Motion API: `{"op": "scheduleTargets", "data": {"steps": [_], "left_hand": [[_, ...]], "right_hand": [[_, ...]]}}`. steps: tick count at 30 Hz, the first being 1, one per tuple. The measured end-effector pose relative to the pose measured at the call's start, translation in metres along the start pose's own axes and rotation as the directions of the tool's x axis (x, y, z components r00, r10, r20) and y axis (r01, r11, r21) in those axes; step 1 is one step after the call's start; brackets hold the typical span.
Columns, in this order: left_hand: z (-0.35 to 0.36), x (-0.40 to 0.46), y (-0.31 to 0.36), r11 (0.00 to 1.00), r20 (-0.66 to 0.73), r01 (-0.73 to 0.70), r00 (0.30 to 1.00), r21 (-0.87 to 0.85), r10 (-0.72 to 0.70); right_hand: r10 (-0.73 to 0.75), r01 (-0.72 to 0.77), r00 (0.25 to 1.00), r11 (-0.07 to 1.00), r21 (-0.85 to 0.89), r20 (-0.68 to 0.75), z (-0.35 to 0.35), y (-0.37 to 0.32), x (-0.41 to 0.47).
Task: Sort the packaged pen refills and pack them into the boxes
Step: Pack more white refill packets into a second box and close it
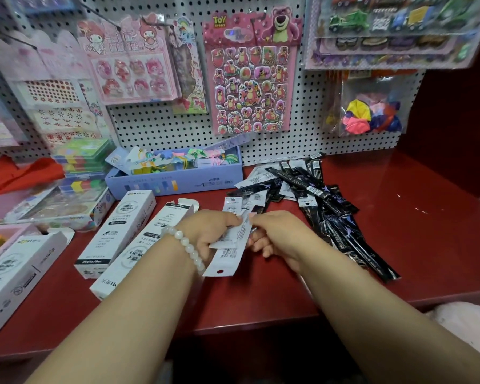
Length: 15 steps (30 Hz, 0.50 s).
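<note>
White refill packets (229,246) gripped by left hand (209,231); right hand (277,235) fingers pinch them.

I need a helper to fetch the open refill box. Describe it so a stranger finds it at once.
Start at the long lilac box under the pegboard. Three white boxes lie on the red counter before it. Take the one nearest the left hand: this box alone has its far end flaps open.

Bare red shelf (399,231) right of refill pile (316,198), white boxes (117,231) crowding left, pegboard (302,134) behind
</note>
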<state>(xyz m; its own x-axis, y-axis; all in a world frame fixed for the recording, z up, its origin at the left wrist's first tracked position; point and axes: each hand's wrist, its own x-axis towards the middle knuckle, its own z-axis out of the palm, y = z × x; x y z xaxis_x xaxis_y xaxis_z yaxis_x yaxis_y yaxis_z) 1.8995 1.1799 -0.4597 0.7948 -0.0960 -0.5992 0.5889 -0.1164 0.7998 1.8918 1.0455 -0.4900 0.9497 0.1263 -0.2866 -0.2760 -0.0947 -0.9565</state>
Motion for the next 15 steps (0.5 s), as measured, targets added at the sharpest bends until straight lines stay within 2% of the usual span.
{"op": "scheduleTargets", "data": {"steps": [3,6,8,11,14,15], "left_hand": [[0.002,-0.012,-0.01,0.99,0.088,-0.033,0.995,-0.137,0.046],[0.006,-0.021,-0.017,0.99,0.157,-0.021,0.987,-0.136,0.042],[0.01,-0.027,-0.02,0.99,0.193,-0.031,0.98,-0.14,0.058],[0.016,-0.031,-0.024,0.968,0.195,-0.042,0.976,-0.246,0.092],[0.018,-0.034,-0.022,0.931,0.198,-0.029,0.974,-0.363,0.107],[0.017,-0.033,-0.021,0.92,0.184,-0.042,0.975,-0.389,0.123]], "right_hand": [[-0.034,0.037,0.998,0.997,0.065,-0.047,0.007,0.001,0.0],[0.001,0.019,0.992,0.988,0.152,-0.128,0.008,-0.002,0.002],[0.024,0.004,0.99,0.981,0.192,-0.14,0.008,-0.004,0.003],[0.049,-0.014,0.991,0.962,0.271,-0.121,0.013,-0.005,0.007],[0.069,-0.045,0.993,0.97,0.239,-0.095,0.013,-0.008,0.012],[0.046,-0.025,0.992,0.983,0.179,-0.116,0.009,-0.01,0.015]]}}
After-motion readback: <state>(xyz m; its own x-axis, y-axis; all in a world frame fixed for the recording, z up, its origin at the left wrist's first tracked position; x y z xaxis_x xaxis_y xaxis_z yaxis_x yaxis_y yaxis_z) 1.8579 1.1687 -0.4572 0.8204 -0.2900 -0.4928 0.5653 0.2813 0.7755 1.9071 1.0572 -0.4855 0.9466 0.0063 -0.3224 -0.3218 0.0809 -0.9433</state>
